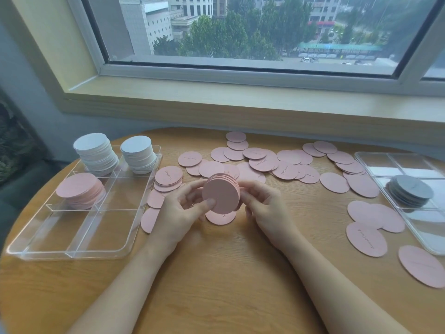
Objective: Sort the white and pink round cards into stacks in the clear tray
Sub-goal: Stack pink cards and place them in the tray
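Pink card bundle point(221, 194) held on edge above the table point(216, 273), face toward the camera. Left hand point(179, 208) and right hand point(262, 206) pinch its opposite rims, thumb across the front. Best squared flush before transfer. Clear tray point(79, 251) lies left of the grip; loose pink cards point(262, 162) beyond it.

table point(216, 273): pale wood with visible grain, smooth, soft satin sheen
clear tray point(79, 255): transparent hard plastic, glossy, bright glints along rim and dividers
second tray point(375, 157): the same clear glossy plastic
pink cards point(262, 162): matt paper card, smooth, some with faint print
white cards point(96, 154): matt paper card, plain
window frame point(168, 73): smooth, pale, painted look
sill point(216, 104): light wood, matt
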`<state>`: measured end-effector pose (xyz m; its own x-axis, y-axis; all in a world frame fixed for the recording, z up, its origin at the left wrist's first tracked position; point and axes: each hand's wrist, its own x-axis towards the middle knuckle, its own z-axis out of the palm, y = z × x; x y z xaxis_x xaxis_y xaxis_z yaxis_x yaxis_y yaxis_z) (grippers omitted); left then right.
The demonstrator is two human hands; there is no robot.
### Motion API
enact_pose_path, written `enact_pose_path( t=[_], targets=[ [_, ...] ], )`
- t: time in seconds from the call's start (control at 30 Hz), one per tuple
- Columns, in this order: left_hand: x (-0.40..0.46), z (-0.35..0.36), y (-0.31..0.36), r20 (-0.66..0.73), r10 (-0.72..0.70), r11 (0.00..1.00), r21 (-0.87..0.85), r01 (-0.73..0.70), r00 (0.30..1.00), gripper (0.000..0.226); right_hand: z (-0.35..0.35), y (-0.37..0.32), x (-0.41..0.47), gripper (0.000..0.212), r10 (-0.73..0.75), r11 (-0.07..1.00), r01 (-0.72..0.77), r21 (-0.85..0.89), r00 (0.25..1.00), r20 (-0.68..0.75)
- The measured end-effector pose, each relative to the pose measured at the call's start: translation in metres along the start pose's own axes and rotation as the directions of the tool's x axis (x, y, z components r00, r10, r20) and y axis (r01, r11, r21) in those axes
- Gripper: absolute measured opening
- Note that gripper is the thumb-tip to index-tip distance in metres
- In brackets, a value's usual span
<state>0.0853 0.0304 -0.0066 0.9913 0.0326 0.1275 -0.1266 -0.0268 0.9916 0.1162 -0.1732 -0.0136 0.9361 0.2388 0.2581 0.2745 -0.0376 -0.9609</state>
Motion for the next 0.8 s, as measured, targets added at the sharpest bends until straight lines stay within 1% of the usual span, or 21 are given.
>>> enact_pose_path(
  t=[0.1,0.17,0.2,0.23,0.3,0.33,0.37,0.43,0.53,0.67,0.7,0.73,0.8],
  targets=[
    [0.002,-0.003,-0.002,-0.020,-0.004,1.000,0.003,0.004,1.000,0.041,-0.003,0.005,0.001,0.029,0.010,0.994,-0.006,-0.108,0.999,0.032],
    [0.003,-0.006,-0.003,-0.053,0.001,1.000,0.010,0.000,0.999,0.041,-0.004,0.010,0.001,0.034,-0.033,0.965,0.046,-0.260,0.998,0.054],
    [0.004,-0.007,-0.004,-0.077,0.006,1.000,0.015,-0.005,0.997,0.041,-0.005,0.012,0.001,0.037,-0.072,0.922,0.101,-0.375,0.993,0.088],
    [0.005,-0.010,-0.005,-0.106,0.006,1.000,0.018,-0.005,0.994,0.042,-0.006,0.014,0.000,0.041,-0.102,0.850,0.162,-0.501,0.984,0.146],
    [0.008,-0.014,-0.006,-0.171,-0.006,1.000,-0.004,0.005,0.985,0.045,-0.007,0.016,0.000,0.057,-0.074,0.681,0.255,-0.686,0.957,0.282],
    [0.009,-0.015,-0.006,-0.195,-0.011,1.000,-0.019,0.008,0.981,0.045,-0.008,0.016,0.000,0.062,-0.042,0.623,0.283,-0.729,0.943,0.330],
    [0.010,-0.016,-0.006,-0.210,-0.017,0.999,-0.034,0.010,0.978,0.045,-0.008,0.016,0.000,0.064,-0.019,0.594,0.301,-0.746,0.932,0.361],
    [0.010,-0.014,-0.006,-0.223,-0.040,0.996,-0.082,0.023,0.974,0.046,-0.008,0.015,0.001,0.059,-0.027,0.581,0.328,-0.745,0.923,0.385],
    [0.010,-0.011,-0.005,-0.230,-0.075,0.986,-0.162,0.037,0.970,0.044,-0.009,0.013,0.003,0.049,-0.082,0.557,0.371,-0.743,0.915,0.395],
    [0.009,-0.011,-0.004,-0.213,-0.103,0.971,-0.235,0.051,0.972,0.039,-0.007,0.009,0.001,0.039,-0.170,0.488,0.428,-0.761,0.902,0.398],
    [0.009,-0.010,-0.004,-0.209,-0.108,0.966,-0.253,0.053,0.972,0.038,-0.006,0.008,0.000,0.035,-0.194,0.501,0.416,-0.759,0.909,0.370],
    [0.009,-0.010,-0.004,-0.207,-0.111,0.963,-0.266,0.053,0.972,0.038,-0.005,0.006,-0.001,0.031,-0.211,0.542,0.382,-0.749,0.924,0.319],
    [0.009,-0.010,-0.003,-0.197,-0.107,0.962,-0.268,0.051,0.974,0.039,-0.006,0.005,-0.002,0.028,-0.214,0.670,0.259,-0.695,0.965,0.153]
  ],
)
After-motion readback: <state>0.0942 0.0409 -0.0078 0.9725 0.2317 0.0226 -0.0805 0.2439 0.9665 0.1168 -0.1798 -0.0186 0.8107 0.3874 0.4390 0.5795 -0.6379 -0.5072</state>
